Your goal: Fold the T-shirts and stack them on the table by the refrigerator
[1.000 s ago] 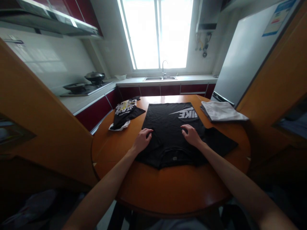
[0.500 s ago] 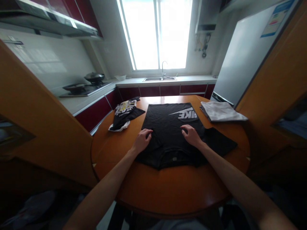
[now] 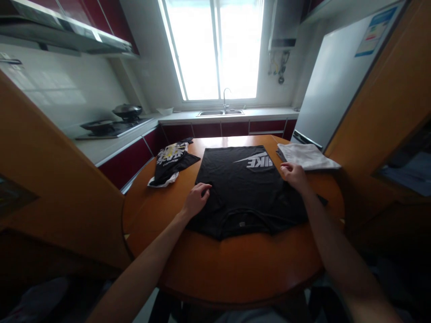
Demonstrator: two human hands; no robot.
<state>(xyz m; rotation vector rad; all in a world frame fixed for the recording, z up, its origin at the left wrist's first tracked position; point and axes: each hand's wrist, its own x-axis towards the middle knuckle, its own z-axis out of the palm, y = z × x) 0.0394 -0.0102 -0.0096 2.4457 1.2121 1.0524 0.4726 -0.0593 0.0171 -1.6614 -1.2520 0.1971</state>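
A black T-shirt [image 3: 235, 184] lies spread on the table, neckline toward me, with white lettering and a swoosh upside down near its far end. My left hand [image 3: 196, 199] rests on the shirt's left edge, fingers bent and thumb apart, holding nothing. Over by the right edge, near the sleeve, is my right hand [image 3: 293, 176]. Its fingers are loosely curved with a small gap at the thumb, and no cloth shows between them. The right sleeve is partly hidden behind my right forearm.
On the round-ended wooden table [image 3: 235, 269], a black-and-white printed garment [image 3: 173, 161] lies bunched at the far left. A white and grey folded cloth stack [image 3: 308, 156] sits at the far right. Beyond are a sink [image 3: 220, 113], a stove with pans [image 3: 114, 128] and a fridge [image 3: 336, 80].
My right hand has moved right from the shirt's middle to its right edge, near the sleeve. My left hand stays on the left edge. The view has shifted slightly.
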